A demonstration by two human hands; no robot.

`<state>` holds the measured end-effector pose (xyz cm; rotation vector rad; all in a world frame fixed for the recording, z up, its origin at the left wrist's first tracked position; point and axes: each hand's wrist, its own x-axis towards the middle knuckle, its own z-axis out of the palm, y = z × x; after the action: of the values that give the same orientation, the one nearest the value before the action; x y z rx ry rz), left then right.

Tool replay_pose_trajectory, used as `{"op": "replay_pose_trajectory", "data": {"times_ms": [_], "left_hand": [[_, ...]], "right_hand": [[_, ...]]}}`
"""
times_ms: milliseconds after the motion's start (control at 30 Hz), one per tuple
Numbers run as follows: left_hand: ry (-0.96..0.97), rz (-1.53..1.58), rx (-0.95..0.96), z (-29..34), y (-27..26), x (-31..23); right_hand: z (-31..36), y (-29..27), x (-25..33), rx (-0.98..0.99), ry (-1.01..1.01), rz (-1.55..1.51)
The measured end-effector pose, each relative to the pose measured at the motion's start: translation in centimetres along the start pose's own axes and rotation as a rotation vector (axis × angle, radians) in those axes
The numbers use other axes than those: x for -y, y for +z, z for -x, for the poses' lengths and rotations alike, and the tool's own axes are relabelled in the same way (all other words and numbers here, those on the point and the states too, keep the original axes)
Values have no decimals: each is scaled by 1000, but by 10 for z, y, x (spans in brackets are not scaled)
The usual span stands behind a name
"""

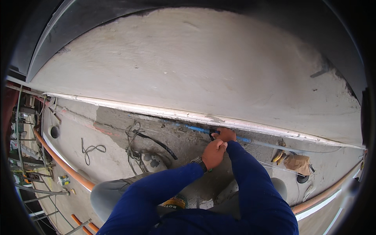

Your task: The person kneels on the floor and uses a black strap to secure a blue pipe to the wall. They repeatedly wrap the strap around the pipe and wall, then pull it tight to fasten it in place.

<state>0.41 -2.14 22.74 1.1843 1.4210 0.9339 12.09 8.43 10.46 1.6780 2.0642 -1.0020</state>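
Observation:
A blue pipe (pixel 196 128) runs along the foot of the pale wall. My right hand (pixel 226 134) is closed over it, its fingertips beside a dark band (pixel 212 132) round the pipe. Just nearer to me, my left hand (pixel 214 153) is curled into a fist with thumb and forefinger pinched together. What that pinch holds is too small or hidden to make out. A thin pale line (pixel 270 166) stretches rightward from near my hands. The pipe's stretch under my right hand is hidden.
Left of my hands lie a black hose end (pixel 166 149), tangled rope (pixel 135 135) and a small rope loop (pixel 94 149). A brown paper bag (pixel 296 163) sits at right. An orange pipe (pixel 64 158) and metal scaffolding (pixel 23 156) stand farther left. A printed tub (pixel 176 201) is below me.

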Motion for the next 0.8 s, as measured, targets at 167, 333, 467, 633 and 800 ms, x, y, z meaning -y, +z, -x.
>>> {"op": "replay_pose_trajectory", "data": {"times_ms": [167,333,467,633,800], "left_hand": [[75,-48,-69,-30,10,8],[66,-9,-130,-49,21,7],[26,19,-194,-49,29,7],[40,-27,-257,-55,38,23],[15,-43,-233,-59,45,39]], "right_hand": [[-41,61,-50,-33,-123,-118],[-50,73,-76,73,-47,-62],[-35,78,-76,69,-60,-65],[-25,71,-68,27,-49,-79],[-20,67,-53,-32,-4,-97]]}}
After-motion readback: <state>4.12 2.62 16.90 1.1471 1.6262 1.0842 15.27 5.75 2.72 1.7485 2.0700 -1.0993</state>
